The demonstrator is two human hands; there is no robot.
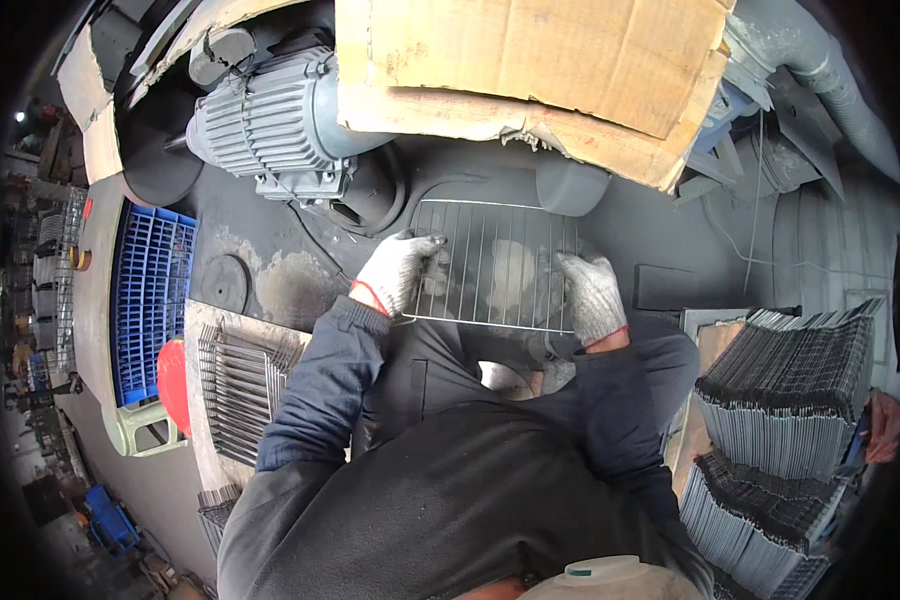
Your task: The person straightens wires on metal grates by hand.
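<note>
A rectangular wire rack with thin parallel bars is held up in front of my lap. My left hand, in a white knitted glove with a red cuff, is closed around its left edge. On the opposite edge, my gloved right hand grips the rack too. Its near long wire lies just above my knees. Past the far edge sits a grey rounded machine part, partly under the cardboard.
A large cardboard sheet overhangs the far side, beside a grey motor. Tall stacks of wire racks stand at my right. More racks lie at my left, near a blue plastic crate and a red round thing.
</note>
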